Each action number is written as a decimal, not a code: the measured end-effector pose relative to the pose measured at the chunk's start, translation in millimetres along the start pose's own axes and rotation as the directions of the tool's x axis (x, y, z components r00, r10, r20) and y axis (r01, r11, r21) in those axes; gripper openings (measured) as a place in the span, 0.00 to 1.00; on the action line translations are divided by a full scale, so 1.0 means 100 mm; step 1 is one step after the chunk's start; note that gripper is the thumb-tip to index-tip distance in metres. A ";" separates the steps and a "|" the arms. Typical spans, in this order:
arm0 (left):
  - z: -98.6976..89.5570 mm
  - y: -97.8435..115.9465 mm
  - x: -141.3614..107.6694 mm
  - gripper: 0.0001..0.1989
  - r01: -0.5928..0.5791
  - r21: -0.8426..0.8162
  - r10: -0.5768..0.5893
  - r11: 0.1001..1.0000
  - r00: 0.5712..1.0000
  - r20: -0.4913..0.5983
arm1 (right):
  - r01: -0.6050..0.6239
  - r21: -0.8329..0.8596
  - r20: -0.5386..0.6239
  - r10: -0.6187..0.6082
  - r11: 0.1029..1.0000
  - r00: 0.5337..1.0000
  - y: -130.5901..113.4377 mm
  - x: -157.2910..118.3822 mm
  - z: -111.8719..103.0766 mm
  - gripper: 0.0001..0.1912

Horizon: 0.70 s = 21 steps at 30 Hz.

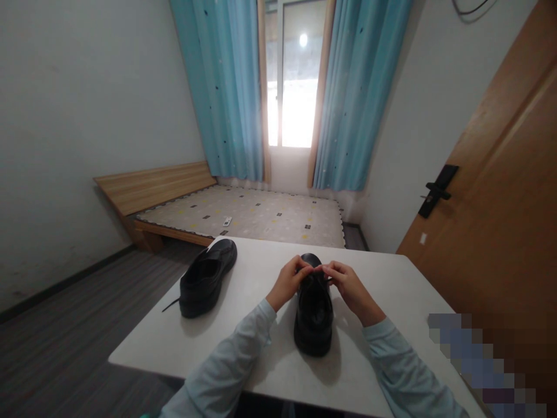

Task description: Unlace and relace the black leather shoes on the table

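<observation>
A black shoe (pixel 313 325) stands on the white table (pixel 261 255) in front of me, its toe pointing away. Over its lace area, my left hand (pixel 292 277) comes in from the left with thumb and fingers pinched together. My right hand (pixel 348 284) meets it from the right, also pinched, with a bit of dark lace showing beside its fingers. The fingertips of both hands nearly touch above the shoe. Another black shoe (pixel 204 284) sits at the table's left side, a lace trailing out from its heel end.
Beyond the table is a low bed (pixel 261 215) with a patterned mattress and a small white object (pixel 227 221) on it. A brown door (pixel 491 191) stands at the right. Blue curtains (pixel 235 87) frame the window. A blurred, pixelated patch covers the lower right.
</observation>
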<state>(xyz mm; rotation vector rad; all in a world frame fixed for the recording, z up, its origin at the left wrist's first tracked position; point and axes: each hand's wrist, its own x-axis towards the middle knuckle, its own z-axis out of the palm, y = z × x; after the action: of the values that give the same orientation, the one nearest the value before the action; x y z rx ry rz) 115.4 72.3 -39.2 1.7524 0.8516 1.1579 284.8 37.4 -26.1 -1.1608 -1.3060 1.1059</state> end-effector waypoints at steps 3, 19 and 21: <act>0.02 -0.02 0.00 0.14 0.060 -0.163 -0.062 0.985 0.998 -0.008 | -0.075 0.140 -0.024 0.079 0.987 0.997 0.03 0.00 0.02 0.19; -0.10 -0.06 0.02 0.15 0.142 -0.321 -0.154 0.936 0.988 -0.012 | -0.135 0.182 -0.019 0.141 0.974 0.990 0.05 0.00 -0.06 0.16; -0.11 -0.05 0.02 0.15 0.143 -0.314 -0.154 0.939 0.988 -0.010 | -0.150 0.200 -0.011 0.155 0.968 0.988 0.06 0.00 -0.08 0.15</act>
<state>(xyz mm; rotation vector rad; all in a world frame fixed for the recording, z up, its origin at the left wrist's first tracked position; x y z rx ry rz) 105.6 79.0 -41.3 1.3892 0.7598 1.1555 293.4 38.3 -31.2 -1.1359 -1.0721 1.2970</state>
